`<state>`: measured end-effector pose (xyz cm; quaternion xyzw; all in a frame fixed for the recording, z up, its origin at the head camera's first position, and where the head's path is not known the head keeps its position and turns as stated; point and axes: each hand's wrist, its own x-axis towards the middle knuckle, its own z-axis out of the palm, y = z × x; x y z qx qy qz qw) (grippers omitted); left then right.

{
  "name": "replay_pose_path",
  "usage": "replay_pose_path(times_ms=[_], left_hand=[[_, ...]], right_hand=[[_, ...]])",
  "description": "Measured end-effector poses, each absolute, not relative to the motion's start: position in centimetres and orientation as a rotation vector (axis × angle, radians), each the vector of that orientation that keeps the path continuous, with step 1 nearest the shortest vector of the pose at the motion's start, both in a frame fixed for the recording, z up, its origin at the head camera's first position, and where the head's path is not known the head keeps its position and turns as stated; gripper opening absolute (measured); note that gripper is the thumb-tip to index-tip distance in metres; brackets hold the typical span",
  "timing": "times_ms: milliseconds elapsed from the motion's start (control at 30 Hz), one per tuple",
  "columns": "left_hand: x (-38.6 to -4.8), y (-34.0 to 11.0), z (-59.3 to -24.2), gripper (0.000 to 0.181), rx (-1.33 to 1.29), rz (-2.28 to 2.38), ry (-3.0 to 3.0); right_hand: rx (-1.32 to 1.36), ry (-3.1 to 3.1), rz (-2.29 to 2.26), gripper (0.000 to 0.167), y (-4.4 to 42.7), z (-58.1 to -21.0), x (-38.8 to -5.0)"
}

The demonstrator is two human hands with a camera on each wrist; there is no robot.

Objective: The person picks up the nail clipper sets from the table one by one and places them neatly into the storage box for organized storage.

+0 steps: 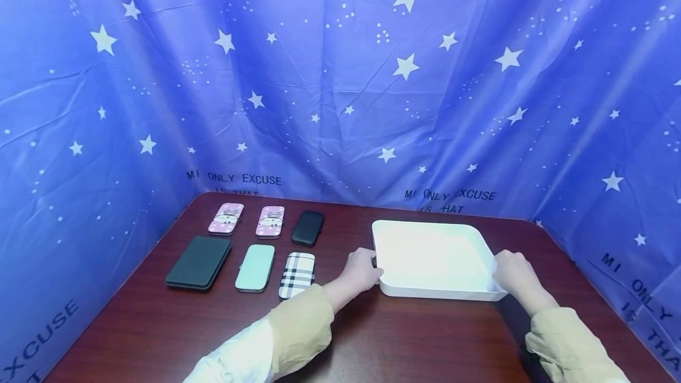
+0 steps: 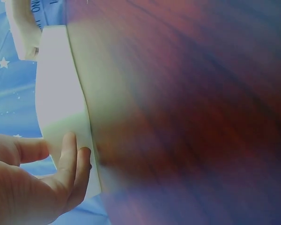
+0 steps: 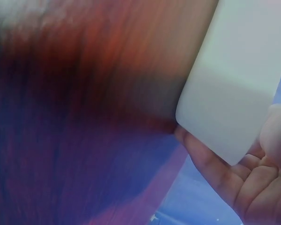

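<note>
A shallow white tray (image 1: 433, 259) with rounded corners is on the right part of the brown table. My left hand (image 1: 362, 269) grips its left side; in the left wrist view the thumb is at the rim and the fingers (image 2: 69, 157) lie against the outer wall. On the opposite side my right hand (image 1: 517, 276) holds the tray's right wall. The right wrist view shows a finger (image 3: 206, 157) reaching along the tray's lower edge and the thumb at the rim. Nothing is visible inside the bright tray.
Left on the table (image 1: 372, 341) lie two pink patterned cases (image 1: 226, 218), a small black case (image 1: 307, 227), a larger dark case (image 1: 199, 262), a mint-green case (image 1: 255, 268) and a plaid case (image 1: 297, 275), partly behind the left sleeve. A blue star-patterned curtain (image 1: 319, 75) surrounds the table.
</note>
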<state>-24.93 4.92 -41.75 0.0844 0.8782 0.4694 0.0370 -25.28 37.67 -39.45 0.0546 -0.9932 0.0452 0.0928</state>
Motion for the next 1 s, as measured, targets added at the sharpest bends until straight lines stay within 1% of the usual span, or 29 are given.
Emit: replay_pose_path(times_ms=[100,333,467,667,733,933,1000], left_hand=[[-24.8,4.5,-41.7,0.035,0.265,1.451,2.679],[-24.7,3.1,-41.6,0.026,0.319,1.395,2.689],[-24.7,2.4,-41.5,0.03,0.33,1.365,2.697],[-24.3,1.5,-41.3,0.024,0.389,1.312,2.707],[-24.1,1.3,-41.2,0.024,0.391,1.304,2.706],[-23.8,0.4,-40.8,0.011,0.347,1.293,2.671],[-23.6,0.1,-40.6,0.009,0.338,1.299,2.647]], right_hand=[[0.177,-2.938,0.143,0.011,37.5,-39.6,-25.2],[0.227,-2.937,0.17,0.016,36.9,-39.9,-25.0],[0.234,-2.928,0.199,0.016,36.2,-39.8,-24.9],[0.208,-2.966,0.232,0.018,35.4,-39.6,-24.6],[0.2,-2.982,0.238,0.018,35.1,-39.5,-24.5],[0.226,-3.008,0.273,0.018,34.2,-38.9,-24.1],[0.251,-3.01,0.272,0.018,34.1,-38.8,-24.0]])
